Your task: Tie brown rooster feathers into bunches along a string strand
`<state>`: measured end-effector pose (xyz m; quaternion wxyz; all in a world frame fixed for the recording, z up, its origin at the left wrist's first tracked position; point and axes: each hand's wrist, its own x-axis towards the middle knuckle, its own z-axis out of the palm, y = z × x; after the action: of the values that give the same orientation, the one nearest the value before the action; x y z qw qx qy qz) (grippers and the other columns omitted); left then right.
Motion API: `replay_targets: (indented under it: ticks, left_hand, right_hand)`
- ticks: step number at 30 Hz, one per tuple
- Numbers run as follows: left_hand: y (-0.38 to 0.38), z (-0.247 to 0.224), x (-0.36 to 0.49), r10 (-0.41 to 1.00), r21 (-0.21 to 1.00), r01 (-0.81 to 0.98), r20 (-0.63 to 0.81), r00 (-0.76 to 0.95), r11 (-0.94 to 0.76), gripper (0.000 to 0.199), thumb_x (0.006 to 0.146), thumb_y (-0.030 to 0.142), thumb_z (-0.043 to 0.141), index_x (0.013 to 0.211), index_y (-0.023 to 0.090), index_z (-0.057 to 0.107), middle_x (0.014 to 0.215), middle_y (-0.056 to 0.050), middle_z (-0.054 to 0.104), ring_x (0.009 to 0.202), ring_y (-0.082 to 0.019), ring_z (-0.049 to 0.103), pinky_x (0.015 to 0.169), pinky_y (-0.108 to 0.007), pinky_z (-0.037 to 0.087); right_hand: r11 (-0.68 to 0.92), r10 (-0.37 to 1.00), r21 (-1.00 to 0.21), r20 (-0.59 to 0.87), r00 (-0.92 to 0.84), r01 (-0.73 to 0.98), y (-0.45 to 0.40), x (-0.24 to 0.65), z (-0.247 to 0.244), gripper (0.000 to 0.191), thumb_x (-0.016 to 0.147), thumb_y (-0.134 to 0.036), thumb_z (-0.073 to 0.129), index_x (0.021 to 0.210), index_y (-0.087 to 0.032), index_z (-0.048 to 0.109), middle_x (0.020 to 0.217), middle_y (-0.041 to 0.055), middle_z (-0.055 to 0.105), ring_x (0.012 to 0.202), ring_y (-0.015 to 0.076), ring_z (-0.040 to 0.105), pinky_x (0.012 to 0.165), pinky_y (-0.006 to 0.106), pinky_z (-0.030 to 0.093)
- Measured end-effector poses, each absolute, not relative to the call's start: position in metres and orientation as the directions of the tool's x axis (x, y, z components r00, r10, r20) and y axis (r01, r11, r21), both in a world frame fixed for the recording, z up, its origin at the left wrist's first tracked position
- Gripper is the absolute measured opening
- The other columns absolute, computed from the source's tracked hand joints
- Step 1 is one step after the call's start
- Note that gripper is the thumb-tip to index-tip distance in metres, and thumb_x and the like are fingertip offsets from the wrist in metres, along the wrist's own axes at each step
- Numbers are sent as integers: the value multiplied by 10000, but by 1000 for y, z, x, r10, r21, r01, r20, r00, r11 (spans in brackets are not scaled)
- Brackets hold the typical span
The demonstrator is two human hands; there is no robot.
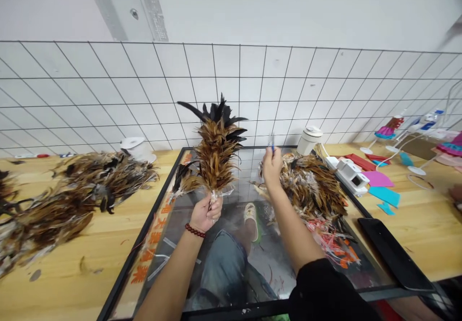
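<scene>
Two bare hands show in the head view, both over the black-framed glass panel (267,268) on the wooden table (429,220). The left hand (202,215), nearer the panel's left edge, has its fingers wrapped round the pale base of a brown feather bundle (216,155); the bundle's black tips point past the panel's far edge, in front of the wall grid (252,87). The right hand (272,164), closer to that far edge, has thumb and fingers pinched on a small blue-handled tool (273,147), its end too blurred to identify.

A feather heap (314,181) lies beside the right forearm, towards the panel's right edge, with pink and orange strips (334,244) nearer its near right corner. Loose feathers (104,176) cover the table left of the panel. A white spool (137,148) stands near the table's far edge, behind them.
</scene>
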<state>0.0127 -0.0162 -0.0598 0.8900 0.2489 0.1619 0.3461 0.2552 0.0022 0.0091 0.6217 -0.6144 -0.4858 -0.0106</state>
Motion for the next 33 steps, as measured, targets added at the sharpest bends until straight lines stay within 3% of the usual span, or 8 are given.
replay_targets:
  ticks: [6, 11, 13, 18, 21, 24, 30, 33]
  left_hand:
    - [-15, -66, 18, 675, 560, -512, -120, 728, 651, 189, 886, 304, 512, 815, 129, 496, 629, 50, 359, 380, -6, 185, 344, -125, 192]
    - [-13, -68, 15, 650, 613, -466, -104, 753, 638, 253, 841, 358, 576, 773, 128, 496, 583, 55, 343, 375, -7, 171, 346, -132, 177]
    - [-12, -68, 11, 611, 632, -422, -103, 785, 650, 261, 804, 359, 615, 757, 126, 506, 557, 63, 323, 361, -4, 136, 335, -138, 140]
    - [-14, -63, 12, 549, 743, -282, -135, 825, 607, 434, 789, 450, 594, 545, 146, 404, 456, 62, 253, 327, -14, 150, 337, -167, 104]
    - [-17, -60, 20, 698, 804, -359, -94, 710, 474, 451, 791, 467, 596, 552, 153, 378, 462, 48, 330, 322, -15, 188, 343, -170, 110]
    - [-19, -59, 26, 834, 836, -429, -58, 549, 341, 453, 769, 482, 630, 600, 163, 356, 504, 49, 409, 326, -10, 209, 347, -159, 123]
    - [-15, -64, 26, 913, 892, -374, -94, 396, 254, 525, 653, 560, 701, 651, 185, 334, 500, 66, 448, 335, -9, 233, 363, -136, 107]
    - [-13, -68, 26, 935, 904, -354, -115, 334, 238, 493, 640, 504, 721, 654, 189, 343, 478, 68, 434, 347, -15, 253, 370, -135, 113]
  right_hand:
    - [291, 742, -565, 643, 191, 772, -20, 207, -29, 320, 961, -388, 337, 1022, -166, 559, 764, 45, 650, 666, 159, 581, 622, 248, 378]
    - [579, 648, -124, 669, -363, 806, -22, 196, -25, 321, 948, -398, 368, 984, -177, 597, 758, 59, 660, 679, 163, 588, 688, 275, 404]
    - [511, 655, -155, 707, -267, 846, -21, 207, -15, 332, 947, -406, 365, 967, -171, 599, 758, 67, 654, 673, 164, 582, 680, 277, 403]
    - [195, 503, -678, 689, 521, 708, -21, 272, 3, 361, 959, -420, 300, 950, -154, 543, 659, 25, 579, 580, 155, 527, 585, 261, 383]
    - [177, 418, -746, 647, 638, 641, -28, 304, 8, 365, 956, -433, 294, 893, -167, 535, 637, 4, 553, 581, 147, 514, 595, 259, 388]
    - [169, 453, -687, 691, 564, 707, -36, 305, 13, 338, 947, -429, 330, 910, -172, 546, 660, 4, 568, 593, 143, 519, 601, 253, 389]
    - [346, 655, -273, 755, -22, 898, -44, 250, 20, 312, 944, -394, 371, 975, -157, 570, 754, 62, 648, 655, 158, 578, 636, 252, 391]
    - [358, 662, -235, 746, -68, 904, -45, 234, 19, 330, 957, -377, 328, 962, -152, 570, 711, 59, 638, 611, 159, 568, 599, 254, 368]
